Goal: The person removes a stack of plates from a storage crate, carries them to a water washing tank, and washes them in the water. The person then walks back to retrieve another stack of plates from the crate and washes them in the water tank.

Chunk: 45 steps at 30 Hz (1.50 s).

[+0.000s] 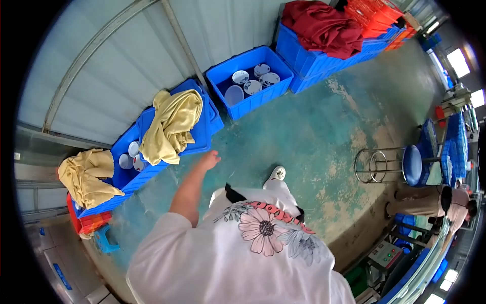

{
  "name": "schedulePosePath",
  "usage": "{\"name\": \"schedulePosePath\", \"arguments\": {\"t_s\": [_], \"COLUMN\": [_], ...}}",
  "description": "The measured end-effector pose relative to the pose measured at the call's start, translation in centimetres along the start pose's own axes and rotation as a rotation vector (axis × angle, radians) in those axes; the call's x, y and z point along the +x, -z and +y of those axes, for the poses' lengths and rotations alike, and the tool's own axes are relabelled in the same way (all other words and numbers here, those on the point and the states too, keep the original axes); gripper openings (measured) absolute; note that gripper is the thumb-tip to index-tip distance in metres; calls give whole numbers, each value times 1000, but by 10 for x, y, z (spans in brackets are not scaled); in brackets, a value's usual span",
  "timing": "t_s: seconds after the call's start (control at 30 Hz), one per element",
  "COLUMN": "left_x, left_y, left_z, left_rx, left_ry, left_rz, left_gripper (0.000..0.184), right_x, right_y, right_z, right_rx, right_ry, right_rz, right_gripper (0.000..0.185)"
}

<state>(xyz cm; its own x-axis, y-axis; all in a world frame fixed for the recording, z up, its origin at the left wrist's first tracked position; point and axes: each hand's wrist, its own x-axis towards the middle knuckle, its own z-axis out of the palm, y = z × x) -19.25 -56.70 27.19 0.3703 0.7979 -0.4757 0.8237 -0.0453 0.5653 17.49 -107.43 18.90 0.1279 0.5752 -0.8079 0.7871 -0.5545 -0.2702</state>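
Observation:
My left hand (pixel 210 159) hangs over the green floor, just beyond the corner of a blue lid (pixel 201 133). Its fingers are apart and nothing is in them. A yellow cloth (pixel 172 124) lies crumpled on that lid. Left of it, a blue crate (pixel 121 177) holds a few white bowls (pixel 126 161), and another yellow cloth (pixel 91 177) drapes over its end. Farther ahead, a second blue crate (pixel 259 104) contains several patterned bowls (pixel 252 87). My right hand is out of view.
Stacked blue crates (pixel 324 66) with a dark red cloth (pixel 324 25) and red baskets (pixel 372 15) stand at the upper right. A round stool (pixel 412 165) is on the right, near another person (pixel 420 200). A small blue stool (pixel 105 240) sits lower left.

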Motion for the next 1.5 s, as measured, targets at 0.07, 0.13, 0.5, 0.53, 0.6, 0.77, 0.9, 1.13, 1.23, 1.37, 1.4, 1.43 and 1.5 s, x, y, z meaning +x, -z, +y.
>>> {"name": "schedulePosePath", "arguments": {"t_s": [0.07, 0.13, 0.5, 0.53, 0.6, 0.77, 0.9, 1.13, 1.23, 1.37, 1.4, 1.43, 1.5], "left_x": [3, -3, 26, 36, 56, 139, 233, 341, 367, 399, 406, 420, 453], "left_y": [-21, -35, -57, -58, -43, 42, 97, 141, 90, 20, 17, 16, -12], "left_z": [1, 1, 5, 4, 13, 36, 14, 88, 107, 146, 159, 169, 147], "left_rx": [304, 319, -208, -296, -396, -265, 92, -412, -451, -396, -405, -415, -376], "left_ry": [115, 165, 625, 695, 794, 738, 346, 484, 528, 560, 565, 567, 515], "left_rz": [-252, -342, -3, -2, -51, -96, 130, 421, 395, 115, 30, -53, -122], "left_gripper": [44, 47, 49, 49, 49, 51, 42, 41, 44, 50, 50, 50, 50], "right_x": [38, 48, 220, 240, 273, 299, 334, 450, 506, 594, 637, 670, 690], "right_y": [89, 263, 644, 647, 639, 649, 686, 737, 740, 727, 699, 683, 672], "right_z": [29, -19, -147, -160, -180, -239, -272, -303, -324, -327, -306, -290, -291], "right_rx": [-43, -250, 508, 528, 841, 1534, 1665, 1277, 1106, 844, 740, 631, 669], "right_ry": [64, -252, 62, 93, 147, 123, 109, -67, -112, 42, 131, 216, 121], "right_rz": [-22, -47, 784, 740, 585, 288, 64, -55, -98, -124, -112, -95, -58], "right_gripper": [20, 41, 30, 33, 37, 36, 32, 33, 29, 25, 27, 29, 40]}}
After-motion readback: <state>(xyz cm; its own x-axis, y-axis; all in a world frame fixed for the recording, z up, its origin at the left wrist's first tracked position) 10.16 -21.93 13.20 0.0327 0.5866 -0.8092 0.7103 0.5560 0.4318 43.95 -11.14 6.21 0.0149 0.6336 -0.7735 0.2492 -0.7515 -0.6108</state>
